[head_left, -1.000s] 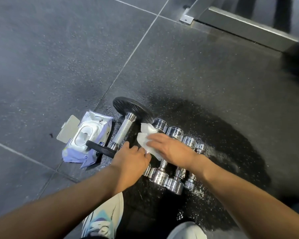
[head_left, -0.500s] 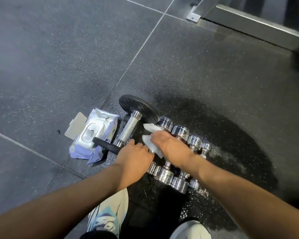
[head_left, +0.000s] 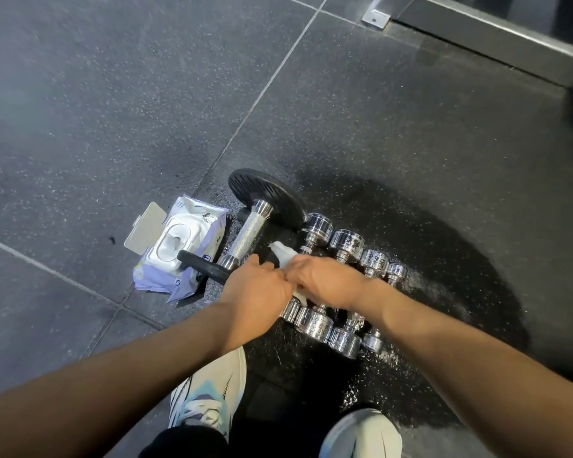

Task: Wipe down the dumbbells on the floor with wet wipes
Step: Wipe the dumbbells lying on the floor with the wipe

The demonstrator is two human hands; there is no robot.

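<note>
Several small chrome dumbbells (head_left: 346, 241) lie side by side on a wet patch of floor. A bigger dumbbell with a knurled handle (head_left: 249, 233) and black plates (head_left: 265, 198) lies to their left. My right hand (head_left: 328, 282) grips a white wet wipe (head_left: 283, 254) and presses it on the leftmost chrome dumbbell's handle. My left hand (head_left: 255, 292), fingers curled, grips that dumbbell's near part. Its near head (head_left: 290, 312) sticks out below the hand. The two hands touch.
An open pack of wet wipes (head_left: 179, 249) lies left of the big dumbbell, partly under its near plate. My two shoes (head_left: 209, 395) are at the bottom edge. A metal frame base (head_left: 490, 31) runs along the top right. The dark rubber floor is wet around the dumbbells.
My right hand slid the wipe back along the dumbbell toward me and now meets the left hand. Less of the wipe shows. The left hand stayed put.
</note>
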